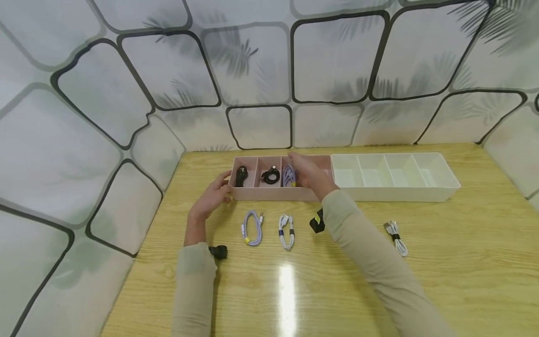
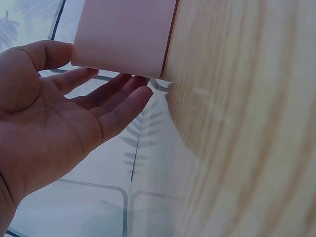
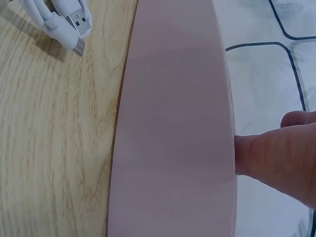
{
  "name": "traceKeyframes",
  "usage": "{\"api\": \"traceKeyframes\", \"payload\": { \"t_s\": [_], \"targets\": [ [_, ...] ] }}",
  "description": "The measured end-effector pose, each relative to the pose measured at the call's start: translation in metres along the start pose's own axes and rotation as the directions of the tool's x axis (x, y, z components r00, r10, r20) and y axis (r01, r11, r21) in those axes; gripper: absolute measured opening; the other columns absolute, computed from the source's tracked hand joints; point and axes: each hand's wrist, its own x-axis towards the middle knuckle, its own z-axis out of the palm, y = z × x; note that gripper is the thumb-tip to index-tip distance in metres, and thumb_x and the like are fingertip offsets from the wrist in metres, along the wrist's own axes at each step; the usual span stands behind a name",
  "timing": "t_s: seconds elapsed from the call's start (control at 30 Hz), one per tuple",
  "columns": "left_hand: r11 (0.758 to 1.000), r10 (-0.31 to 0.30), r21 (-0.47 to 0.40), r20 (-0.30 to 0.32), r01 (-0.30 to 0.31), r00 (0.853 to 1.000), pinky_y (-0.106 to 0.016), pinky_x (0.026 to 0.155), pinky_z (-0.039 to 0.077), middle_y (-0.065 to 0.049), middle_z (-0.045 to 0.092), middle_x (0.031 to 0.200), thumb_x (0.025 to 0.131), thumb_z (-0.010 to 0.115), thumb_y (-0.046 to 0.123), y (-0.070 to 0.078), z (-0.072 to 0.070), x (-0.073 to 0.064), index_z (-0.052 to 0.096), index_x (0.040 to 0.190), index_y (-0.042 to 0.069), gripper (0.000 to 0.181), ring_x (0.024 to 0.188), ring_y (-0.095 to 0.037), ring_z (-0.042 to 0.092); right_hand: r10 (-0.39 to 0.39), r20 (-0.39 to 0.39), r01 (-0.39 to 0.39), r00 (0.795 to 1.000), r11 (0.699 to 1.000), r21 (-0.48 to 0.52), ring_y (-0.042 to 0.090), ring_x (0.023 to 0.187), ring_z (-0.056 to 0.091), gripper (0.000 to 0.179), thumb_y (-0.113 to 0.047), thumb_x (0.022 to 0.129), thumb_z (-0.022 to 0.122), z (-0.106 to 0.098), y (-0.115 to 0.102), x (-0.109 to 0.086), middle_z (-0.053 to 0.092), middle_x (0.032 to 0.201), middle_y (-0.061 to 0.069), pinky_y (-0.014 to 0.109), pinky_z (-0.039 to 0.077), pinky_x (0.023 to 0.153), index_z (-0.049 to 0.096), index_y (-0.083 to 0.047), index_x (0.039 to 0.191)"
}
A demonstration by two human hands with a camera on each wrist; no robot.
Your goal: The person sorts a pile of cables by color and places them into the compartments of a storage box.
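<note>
A pink divided box (image 1: 275, 194) stands toward the back of the table. My left hand (image 1: 212, 195) is at its left end; in the left wrist view the thumb and loosely bent fingers (image 2: 126, 111) touch the box's end wall. Over the third compartment reaches my right hand (image 1: 310, 174), right beside a coiled purple cable (image 1: 288, 175) with a yellow tie. In the right wrist view the thumb (image 3: 266, 153) dips behind the pink wall, its tip hidden; I cannot tell whether the hand grips the cable. A black cable (image 1: 241, 176) and a coiled black cable (image 1: 271, 175) lie in the two left compartments.
A white divided box (image 1: 396, 194) adjoins the pink one on the right. In front lie another purple cable (image 1: 251, 228), a white cable (image 1: 287, 231) with dark ties and, farther right, a white cable (image 1: 396, 238) with a black tie. A patterned curtain (image 1: 261, 126) hangs behind.
</note>
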Motion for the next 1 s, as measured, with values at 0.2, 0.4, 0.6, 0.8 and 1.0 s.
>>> {"api": "traceKeyframes", "payload": {
  "t_s": [0.2, 0.4, 0.6, 0.8, 1.0],
  "targets": [
    [0.999, -0.027, -0.037, 0.015, 0.028, 1.0, -0.052, 0.091, 0.04, -0.022, 0.029, 0.147, 0.1, 0.036, 0.014, 0.006, -0.001, -0.002, 0.019, 0.152, 0.016, 0.054, 0.12, -0.034, 0.041, -0.055, 0.042, 0.056, 0.998, 0.998, -0.004, 0.029, 0.143, 0.013, 0.061, -0.04, 0.103, 0.029, -0.006, -0.002, -0.009, 0.009, 0.158, 0.01, 0.044, 0.018, 0.114, 0.009, -0.012, 0.153],
    [0.997, -0.034, -0.062, 0.029, 0.036, 0.999, -0.059, 0.094, 0.035, -0.027, 0.027, 0.147, 0.099, 0.034, 0.009, 0.025, 0.001, -0.015, 0.016, 0.152, 0.009, 0.056, 0.119, -0.039, 0.039, -0.114, 0.102, 0.109, 0.988, 0.993, 0.054, 0.035, 0.142, 0.014, 0.062, -0.038, 0.103, 0.029, -0.012, 0.002, -0.02, 0.01, 0.157, 0.016, 0.044, 0.018, 0.114, 0.011, -0.006, 0.152],
    [0.999, -0.027, -0.04, 0.027, 0.028, 0.999, -0.058, 0.095, 0.035, -0.028, 0.027, 0.147, 0.099, 0.033, 0.008, 0.032, 0.002, -0.02, 0.015, 0.152, 0.007, 0.056, 0.121, -0.04, 0.039, -0.183, 0.174, 0.165, 0.968, 0.979, 0.117, 0.036, 0.142, 0.014, 0.06, -0.037, 0.104, 0.027, -0.016, 0.008, -0.031, 0.01, 0.156, 0.019, 0.045, 0.019, 0.113, 0.011, -0.005, 0.152],
    [0.998, -0.02, -0.059, 0.034, 0.022, 0.999, -0.059, 0.093, 0.035, -0.029, 0.027, 0.147, 0.099, 0.033, 0.009, 0.031, 0.003, -0.017, 0.016, 0.151, 0.008, 0.055, 0.12, -0.042, 0.039, -0.215, 0.215, 0.189, 0.953, 0.972, 0.137, 0.037, 0.141, 0.015, 0.06, -0.037, 0.104, 0.026, -0.018, 0.01, -0.038, 0.011, 0.156, 0.02, 0.045, 0.019, 0.113, 0.011, -0.004, 0.152],
    [0.998, -0.016, -0.054, 0.043, 0.018, 0.999, -0.057, 0.09, 0.036, -0.028, 0.026, 0.147, 0.099, 0.032, 0.009, 0.031, 0.003, -0.015, 0.016, 0.151, 0.008, 0.055, 0.118, -0.04, 0.04, -0.227, 0.249, 0.179, 0.942, 0.963, 0.201, 0.039, 0.14, 0.016, 0.061, -0.036, 0.103, 0.031, -0.019, 0.013, -0.043, 0.012, 0.155, 0.021, 0.05, 0.02, 0.111, 0.013, -0.003, 0.151]
  ]
}}
